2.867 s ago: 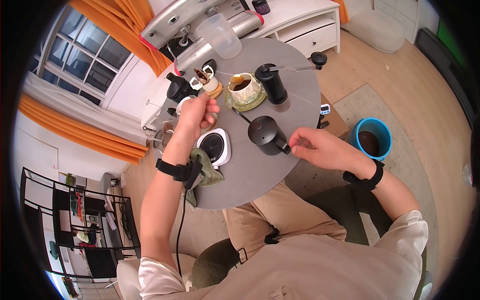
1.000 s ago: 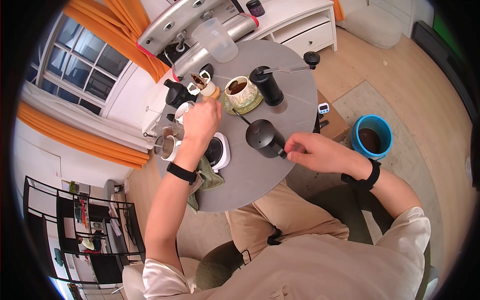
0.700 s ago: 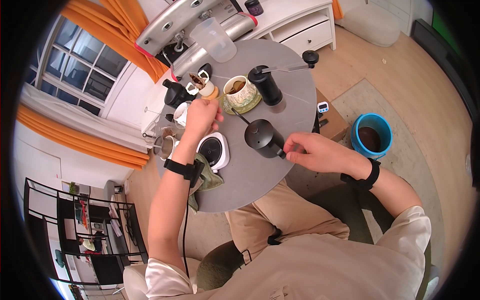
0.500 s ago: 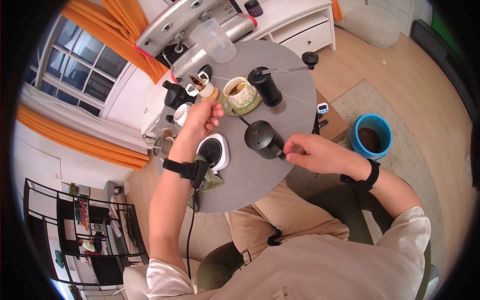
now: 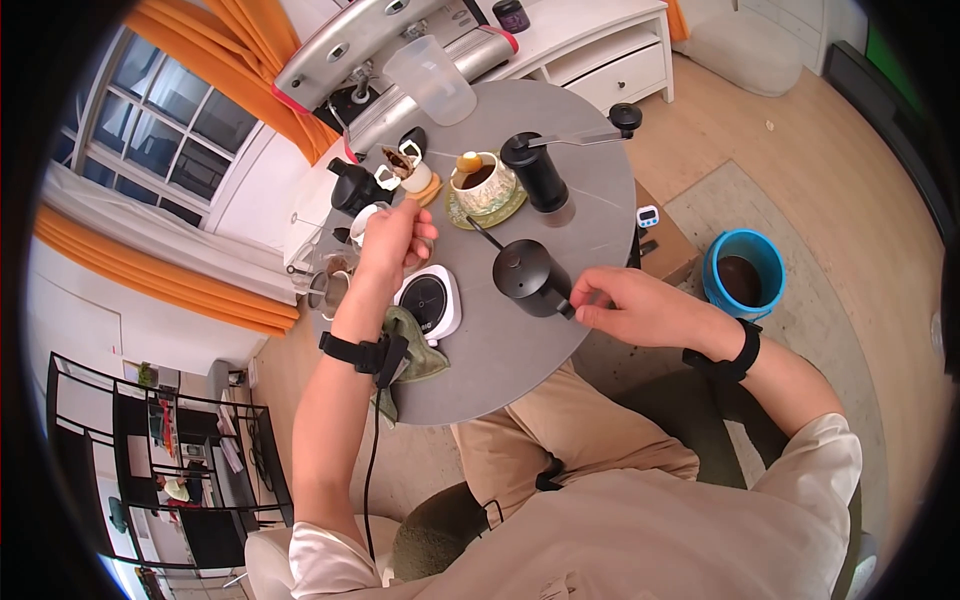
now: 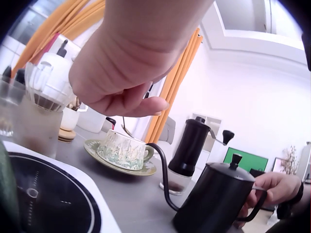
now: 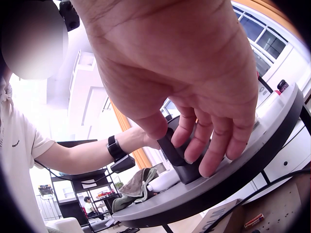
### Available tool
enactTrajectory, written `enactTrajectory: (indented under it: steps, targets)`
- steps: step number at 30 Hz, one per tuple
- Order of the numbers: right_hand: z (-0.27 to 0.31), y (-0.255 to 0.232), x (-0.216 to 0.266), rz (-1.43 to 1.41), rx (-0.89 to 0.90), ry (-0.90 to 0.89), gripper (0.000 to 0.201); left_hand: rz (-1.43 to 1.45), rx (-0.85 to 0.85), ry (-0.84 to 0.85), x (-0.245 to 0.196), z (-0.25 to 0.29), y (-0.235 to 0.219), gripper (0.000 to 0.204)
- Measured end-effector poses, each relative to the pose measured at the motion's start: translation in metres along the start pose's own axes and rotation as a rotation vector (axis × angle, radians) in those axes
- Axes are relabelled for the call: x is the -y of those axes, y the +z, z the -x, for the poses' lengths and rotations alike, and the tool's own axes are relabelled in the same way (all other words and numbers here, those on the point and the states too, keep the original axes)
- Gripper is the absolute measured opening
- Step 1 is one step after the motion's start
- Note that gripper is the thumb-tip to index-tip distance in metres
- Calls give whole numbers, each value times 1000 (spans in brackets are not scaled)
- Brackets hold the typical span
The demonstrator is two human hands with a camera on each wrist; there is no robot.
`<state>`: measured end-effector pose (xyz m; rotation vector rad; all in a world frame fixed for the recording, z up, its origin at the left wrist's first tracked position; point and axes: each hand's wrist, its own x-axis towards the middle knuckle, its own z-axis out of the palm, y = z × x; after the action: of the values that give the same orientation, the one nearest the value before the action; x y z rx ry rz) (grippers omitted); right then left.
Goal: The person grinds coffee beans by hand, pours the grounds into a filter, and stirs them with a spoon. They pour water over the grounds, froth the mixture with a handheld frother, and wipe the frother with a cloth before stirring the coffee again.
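My left hand (image 5: 393, 235) is beside the patterned cup (image 5: 490, 190), fingers curled around a spoon (image 5: 469, 162) whose handle is mostly hidden. The spoon's bowl is at the cup's far rim, over dark liquid. In the left wrist view the thin spoon (image 6: 127, 128) hangs below the fingertips, above the cup (image 6: 124, 151) on its green saucer (image 6: 92, 148). My right hand (image 5: 640, 303) grips the handle (image 7: 170, 148) of a black gooseneck kettle (image 5: 530, 275), which stands upright on the table, its spout pointing toward the cup.
A black hand grinder (image 5: 538, 170) stands right of the cup. A white scale (image 5: 430, 303) and green cloth (image 5: 415, 360) lie at the near left of the grey table (image 5: 500, 370). Glass vessels and a drip-bag cup (image 5: 415, 178) stand left. A blue bucket (image 5: 745, 270) is on the floor.
The spoon has moved around inside the cup, from down in the liquid back up to the far rim. My left hand has shifted slightly with it; the right hand and kettle stay.
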<state>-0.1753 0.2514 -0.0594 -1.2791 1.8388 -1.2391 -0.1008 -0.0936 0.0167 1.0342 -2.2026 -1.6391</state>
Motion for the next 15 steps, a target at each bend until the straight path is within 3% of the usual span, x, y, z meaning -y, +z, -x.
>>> enactTrajectory:
  steps: [3, 4, 7, 15]
  targets:
    - [0, 1, -1, -3, -1, -3, 20, -457, -107, 281, -4, 17, 12, 33]
    - [-1, 1, -2, -3, -4, -7, 20, -730, -215, 478, 0, 16, 13, 35]
    - [0, 1, -1, 10, 3, -3, 21, -1199, -414, 858, 19, 4, 14, 33]
    - [1, 0, 0, 7, 8, 9, 21, -1210, -404, 774, 22, -9, 23, 34]
